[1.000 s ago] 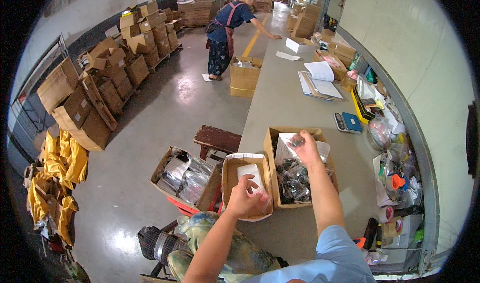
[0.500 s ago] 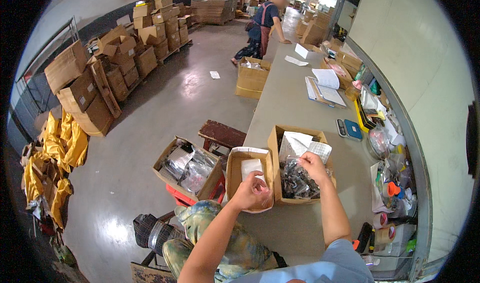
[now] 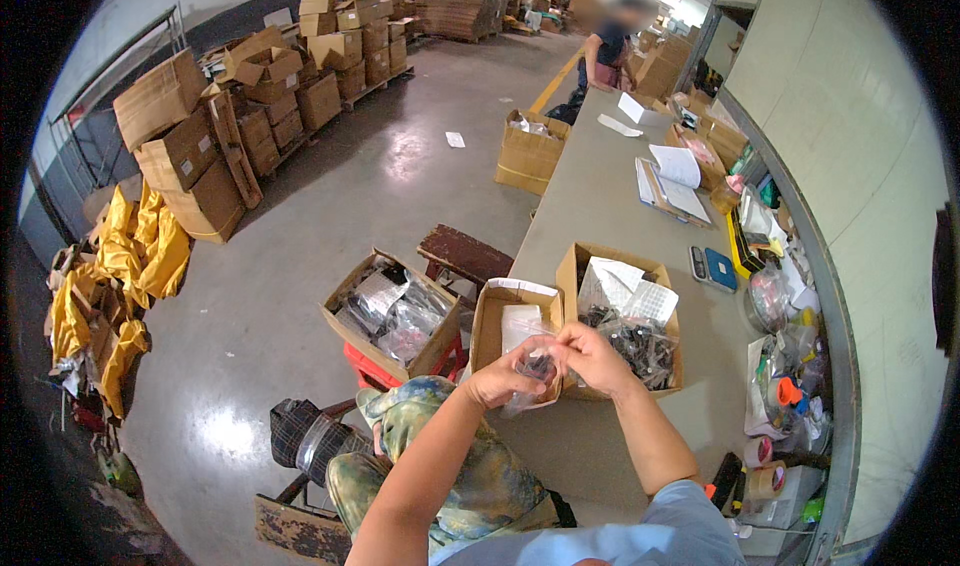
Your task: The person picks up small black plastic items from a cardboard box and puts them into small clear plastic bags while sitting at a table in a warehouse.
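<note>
A small clear plastic bag (image 3: 535, 374) with dark contents is held just below the centre of the frame, pinched between both hands. The left hand (image 3: 503, 374) is closed on the bag's left side, its fingers curled around the plastic, and the right hand (image 3: 590, 356) grips the bag's upper right edge with thumb and fingertips drawn together. The bag is kept above the near edge of a small open cardboard box (image 3: 515, 331), in which a white sheet is seen. Just to the right of it, a larger open carton (image 3: 625, 316) is found, filled with dark small parts and clear packets. Both boxes are set on a long grey worktable (image 3: 600, 181) that runs toward the upper right of the frame. To the left of the table, lower in the frame, another open carton (image 3: 392, 311) of shiny packets is rested on a red crate (image 3: 375, 371). A dark wooden stool (image 3: 465, 253) is seen just above it. Stacked cardboard boxes (image 3: 250, 96) are spread across the upper left, and yellow bags (image 3: 125, 276) are heaped at the left edge. Another person (image 3: 605, 51) is seen at the table's far end, at the top of the frame.
</note>
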Available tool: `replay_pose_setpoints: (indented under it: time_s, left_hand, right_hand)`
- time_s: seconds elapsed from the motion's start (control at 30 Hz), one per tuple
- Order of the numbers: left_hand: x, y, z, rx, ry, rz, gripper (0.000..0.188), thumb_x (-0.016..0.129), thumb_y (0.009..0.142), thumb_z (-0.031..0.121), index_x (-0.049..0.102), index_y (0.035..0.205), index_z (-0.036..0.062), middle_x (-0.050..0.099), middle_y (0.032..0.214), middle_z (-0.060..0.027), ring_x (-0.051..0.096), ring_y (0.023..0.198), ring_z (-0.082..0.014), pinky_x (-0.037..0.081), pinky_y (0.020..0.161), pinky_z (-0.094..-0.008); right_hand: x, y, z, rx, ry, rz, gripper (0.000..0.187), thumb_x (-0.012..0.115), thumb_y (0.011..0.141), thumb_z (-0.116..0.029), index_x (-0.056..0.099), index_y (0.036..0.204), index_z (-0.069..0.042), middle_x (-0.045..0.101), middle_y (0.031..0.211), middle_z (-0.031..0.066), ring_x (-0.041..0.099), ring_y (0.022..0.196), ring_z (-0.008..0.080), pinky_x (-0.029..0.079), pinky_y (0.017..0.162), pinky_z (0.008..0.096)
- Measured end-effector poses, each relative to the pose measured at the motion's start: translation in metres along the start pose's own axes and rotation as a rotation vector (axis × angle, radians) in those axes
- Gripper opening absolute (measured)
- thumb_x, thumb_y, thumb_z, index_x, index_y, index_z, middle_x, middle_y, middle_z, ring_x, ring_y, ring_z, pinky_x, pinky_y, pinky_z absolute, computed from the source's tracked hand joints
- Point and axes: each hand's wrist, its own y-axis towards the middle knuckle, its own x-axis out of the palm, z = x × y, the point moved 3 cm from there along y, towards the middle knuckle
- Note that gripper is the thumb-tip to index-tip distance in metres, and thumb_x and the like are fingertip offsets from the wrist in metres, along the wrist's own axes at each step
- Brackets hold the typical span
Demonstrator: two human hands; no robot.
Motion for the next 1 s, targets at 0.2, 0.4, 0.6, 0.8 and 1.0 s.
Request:
replay_pose_setpoints:
  time_s: [0.2,0.4,0.6,0.8,1.0]
  left_hand:
    - [-0.004,0.001,-0.006,-0.033,0.038,-0.054,0.084,0.069,0.065,-0.005,0.028,0.136,0.016,0.051,0.099,-0.0007,0.05,0.091,-0.0113,0.043,0.079,-0.0263]
    - [-0.012,0.003,-0.017,-0.029,-0.023,-0.005,0.091,0.071,0.064,-0.003,0.023,0.139,0.0165,0.053,0.106,-0.0018,0.053,0.097,-0.0152,0.046,0.082,-0.0299]
    - [-0.024,0.001,-0.023,-0.024,-0.071,-0.036,0.092,0.069,0.062,-0.006,0.024,0.14,0.0165,0.054,0.114,-0.0051,0.054,0.105,-0.0183,0.044,0.091,-0.0331]
    - [-0.02,0.0,-0.021,-0.085,0.009,-0.066,0.078,0.065,0.061,-0.009,0.037,0.133,0.0067,0.056,0.111,-0.0086,0.055,0.107,-0.0211,0.043,0.094,-0.0348]
    - [-0.008,-0.009,0.003,0.101,-0.294,-0.05,0.1,0.056,0.062,-0.009,0.011,0.144,0.0244,0.047,0.12,-0.0128,0.053,0.101,-0.0216,0.045,0.086,-0.0315]
  right_hand:
    - [0.01,0.0,-0.029,-0.101,-0.26,0.045,0.012,0.057,0.087,-0.011,0.058,0.088,0.0,0.058,0.073,-0.0016,0.056,0.067,0.0078,0.046,0.06,0.0263]
    - [0.024,0.013,-0.014,-0.025,0.111,-0.033,0.022,0.042,0.081,0.003,0.042,0.101,-0.004,0.043,0.091,0.0024,0.045,0.092,0.0106,0.039,0.08,0.0252]
    - [0.027,0.011,-0.032,-0.129,-0.015,-0.151,0.021,0.056,0.077,0.008,0.05,0.093,-0.003,0.056,0.096,0.007,0.054,0.087,0.0119,0.046,0.076,0.0264]
    - [0.038,0.016,-0.065,-0.075,-0.487,-0.419,0.009,0.06,0.073,0.005,0.059,0.08,0.0,0.062,0.085,0.0067,0.06,0.086,0.0183,0.047,0.078,0.0305]
    - [0.028,0.005,-0.063,-0.168,-0.358,-0.219,0.016,0.068,0.072,-0.011,0.062,0.084,-0.002,0.06,0.086,0.01,0.056,0.094,0.0227,0.044,0.084,0.0315]
